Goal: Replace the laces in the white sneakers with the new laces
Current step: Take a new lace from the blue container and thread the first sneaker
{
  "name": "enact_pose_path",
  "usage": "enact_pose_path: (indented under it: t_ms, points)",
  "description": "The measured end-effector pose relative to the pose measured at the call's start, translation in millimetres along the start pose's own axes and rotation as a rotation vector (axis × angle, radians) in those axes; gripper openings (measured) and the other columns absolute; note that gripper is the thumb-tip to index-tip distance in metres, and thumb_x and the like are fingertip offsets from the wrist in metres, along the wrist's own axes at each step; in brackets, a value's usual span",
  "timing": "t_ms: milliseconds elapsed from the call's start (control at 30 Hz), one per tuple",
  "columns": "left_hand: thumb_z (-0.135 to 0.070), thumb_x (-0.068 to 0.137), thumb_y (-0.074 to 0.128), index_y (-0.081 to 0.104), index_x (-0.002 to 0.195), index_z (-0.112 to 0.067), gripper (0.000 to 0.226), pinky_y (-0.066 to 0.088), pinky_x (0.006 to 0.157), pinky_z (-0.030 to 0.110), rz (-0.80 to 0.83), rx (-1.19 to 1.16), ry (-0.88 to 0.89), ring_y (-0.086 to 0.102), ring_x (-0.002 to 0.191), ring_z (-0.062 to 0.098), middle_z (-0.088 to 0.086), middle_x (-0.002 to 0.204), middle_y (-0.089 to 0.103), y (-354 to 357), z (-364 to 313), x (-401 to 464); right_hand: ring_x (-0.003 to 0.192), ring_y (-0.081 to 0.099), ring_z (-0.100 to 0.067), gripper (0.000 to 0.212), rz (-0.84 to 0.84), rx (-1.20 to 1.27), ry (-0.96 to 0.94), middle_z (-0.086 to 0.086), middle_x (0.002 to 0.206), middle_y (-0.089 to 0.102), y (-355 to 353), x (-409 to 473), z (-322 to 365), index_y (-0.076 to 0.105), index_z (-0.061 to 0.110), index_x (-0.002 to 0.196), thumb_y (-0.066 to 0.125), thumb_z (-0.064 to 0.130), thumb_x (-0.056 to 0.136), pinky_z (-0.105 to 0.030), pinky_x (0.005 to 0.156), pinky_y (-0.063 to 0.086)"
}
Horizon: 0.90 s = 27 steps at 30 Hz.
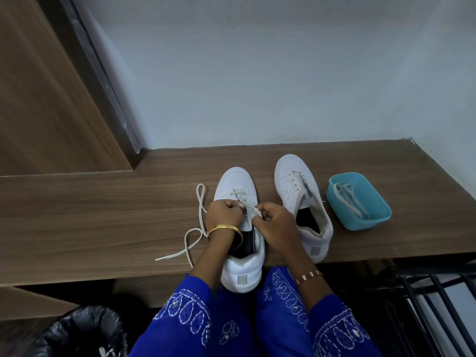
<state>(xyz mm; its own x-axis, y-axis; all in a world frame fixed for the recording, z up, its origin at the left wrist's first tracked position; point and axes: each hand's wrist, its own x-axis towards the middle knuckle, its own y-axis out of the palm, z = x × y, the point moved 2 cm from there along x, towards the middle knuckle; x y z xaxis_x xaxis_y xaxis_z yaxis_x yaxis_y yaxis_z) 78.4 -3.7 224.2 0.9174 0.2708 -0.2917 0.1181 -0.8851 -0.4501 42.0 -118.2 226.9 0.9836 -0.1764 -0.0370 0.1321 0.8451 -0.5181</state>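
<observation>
Head camera looked down on the long brown wood-grain bench (103,215), and that bench was the stage. A white leather sneaker (235,181) stood at its front edge, toe toward the wall, heel poking out over the edge. Over its tongue both hands were busy: the left hand (224,211), gold bangle on the wrist, had its fingers curled and pinched on the off-white flat lace (199,228); the right hand (277,222) had its fingertips clamped on the same lace just beside it, right at the eyelets. One stretch of lace crossed the lowest eyelets near the toe. The loose length ran off to the left of that shoe, looped twice on the bench top, its tip lying near the front edge.

To the right of the first shoe sat the second white sneaker (293,181), tongue slack, upper eyelets bare. Further right along the bench stood a light blue plastic tub (371,217) with another pale lace (351,199) bundled inside. Below the bench's left end, a black bin-liner-lined bin (82,331) showed.
</observation>
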Motion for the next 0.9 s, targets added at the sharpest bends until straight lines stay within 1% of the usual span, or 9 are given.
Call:
enact_pose_path:
  t_ms: [67, 167, 233, 333, 467, 633, 733, 833, 900]
  points:
    - [-0.011, 0.084, 0.062, 0.072, 0.084, -0.006, 0.012, 0.04, 0.073, 0.021, 0.016, -0.031, -0.008, 0.063, 0.089, 0.023, 0.012, 0.091, 0.071, -2.0, -0.4, 0.4, 0.063, 0.055, -0.008, 0.007, 0.03, 0.057, 0.05, 0.007, 0.063, 0.06, -1.2, 2.7, -2.2, 0.068, 0.01, 0.082, 0.065, 0.015, 0.079, -0.023, 0.065, 0.045]
    - [-0.009, 0.084, 0.061, 0.072, 0.085, -0.008, 0.011, 0.041, 0.074, 0.02, 0.025, -0.011, 0.006, 0.063, 0.09, 0.023, 0.01, 0.093, 0.071, -2.2, 0.9, 3.3, 0.068, 0.061, -0.018, 0.027, 0.092, 0.199, 0.156, -0.005, 0.068, 0.066, -2.6, 7.9, -2.8, 0.068, 0.008, 0.079, 0.063, 0.034, 0.085, -0.038, 0.074, 0.054]
    - [-0.007, 0.084, 0.058, 0.07, 0.081, -0.013, 0.014, 0.04, 0.07, 0.021, -0.01, 0.084, 0.058, 0.062, 0.085, 0.021, 0.008, 0.093, 0.07, -0.9, 0.7, 2.1, 0.076, 0.061, -0.023, 0.026, 0.046, 0.104, 0.137, -0.007, 0.075, 0.065, -1.1, 13.0, -0.9, 0.066, 0.009, 0.084, 0.053, 0.03, 0.092, -0.043, 0.079, 0.053]
    - [-0.009, 0.083, 0.055, 0.068, 0.081, -0.017, 0.015, 0.046, 0.069, 0.027, -0.1, 0.281, 0.185, 0.062, 0.089, 0.024, 0.008, 0.105, 0.063, 0.9, 0.9, -1.2, 0.095, 0.06, -0.022, 0.022, -0.059, -0.147, 0.057, -0.008, 0.099, 0.068, 5.5, 19.5, 6.8, 0.066, 0.006, 0.101, 0.049, 0.016, 0.092, -0.025, 0.08, 0.042]
    - [-0.013, 0.088, 0.052, 0.069, 0.102, -0.014, 0.022, 0.047, 0.081, 0.034, -0.092, 0.447, 0.286, 0.055, 0.105, 0.028, 0.011, 0.115, 0.052, -1.5, -1.1, -0.6, 0.09, 0.062, -0.021, 0.015, -0.092, -0.186, 0.03, -0.007, 0.096, 0.069, 16.2, 26.1, 10.3, 0.067, 0.009, 0.094, 0.053, 0.015, 0.089, -0.025, 0.072, 0.042]
    - [-0.018, 0.088, 0.054, 0.066, 0.108, -0.015, 0.024, 0.046, 0.082, 0.038, -0.075, 0.503, 0.435, 0.056, 0.101, 0.028, 0.012, 0.109, 0.056, -10.0, 1.1, -6.5, 0.07, 0.051, -0.012, 0.01, -0.161, -0.109, 0.0, 0.004, 0.073, 0.059, 19.9, 25.4, 5.8, 0.061, 0.01, 0.081, 0.053, 0.01, 0.087, -0.015, 0.053, 0.031]
    - [-0.023, 0.078, 0.066, 0.062, 0.111, -0.019, 0.033, 0.045, 0.082, 0.034, -0.101, 0.418, 0.469, 0.056, 0.1, 0.022, 0.005, 0.105, 0.059, -26.5, 3.0, -12.7, 0.064, 0.05, -0.007, 0.012, -0.197, 0.038, 0.02, 0.006, 0.07, 0.056, 15.8, 25.4, 8.1, 0.056, 0.012, 0.079, 0.051, 0.004, 0.086, -0.004, 0.053, 0.035]
    - [-0.033, 0.074, 0.073, 0.062, 0.101, -0.02, 0.032, 0.044, 0.074, 0.028, -0.005, 0.445, 0.419, 0.057, 0.09, 0.018, -0.001, 0.096, 0.06, -37.9, 3.7, -19.0, 0.067, 0.059, -0.011, 0.017, -0.244, 0.164, 0.01, -0.001, 0.075, 0.063, 9.2, 26.9, 20.2, 0.054, 0.013, 0.076, 0.049, 0.002, 0.087, -0.014, 0.058, 0.042]
    - [-0.029, 0.076, 0.071, 0.059, 0.095, -0.016, 0.026, 0.038, 0.068, 0.023, 0.065, 0.432, 0.384, 0.058, 0.084, 0.017, 0.0, 0.092, 0.06, -37.3, 5.9, -23.1, 0.064, 0.06, -0.004, 0.023, -0.288, 0.315, 0.009, 0.001, 0.073, 0.064, -1.6, 29.1, 33.0, 0.049, 0.017, 0.073, 0.046, 0.0, 0.088, -0.013, 0.059, 0.043]
